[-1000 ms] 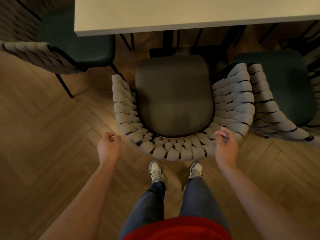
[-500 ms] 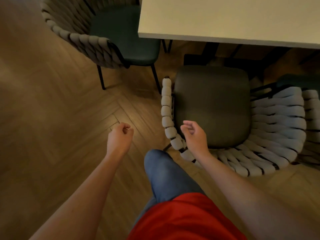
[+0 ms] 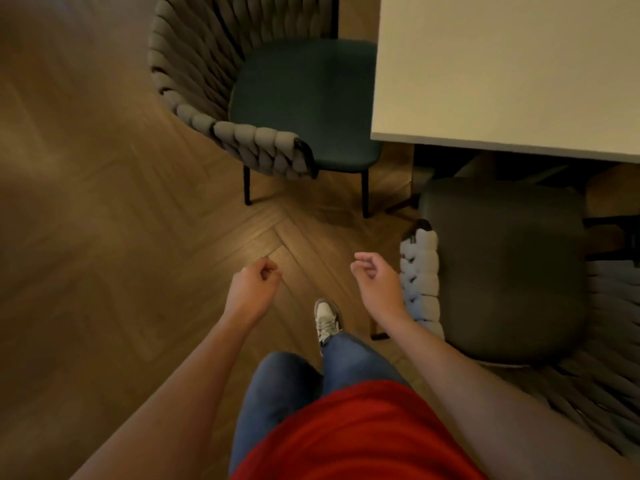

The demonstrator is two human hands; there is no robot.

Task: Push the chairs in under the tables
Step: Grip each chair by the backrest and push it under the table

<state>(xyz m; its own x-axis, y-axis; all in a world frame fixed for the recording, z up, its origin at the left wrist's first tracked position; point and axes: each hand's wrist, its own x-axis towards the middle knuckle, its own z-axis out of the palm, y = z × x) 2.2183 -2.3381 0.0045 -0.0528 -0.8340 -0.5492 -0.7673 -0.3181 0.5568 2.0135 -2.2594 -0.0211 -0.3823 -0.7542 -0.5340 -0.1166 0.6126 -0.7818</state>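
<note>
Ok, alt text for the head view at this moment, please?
Looking down, a person's left hand and right hand, loosely curled and empty, hang over a herringbone wood floor. A green-seated woven chair stands at the white table end; a grey-seated chair sits at right.

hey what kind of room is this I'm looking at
Probably a dining area, maybe in a café or restaurant, though a home is possible. Matching woven-back chairs, a green-seated chair and a grey-seated chair, stand around a pale table on a herringbone wood floor.
</note>
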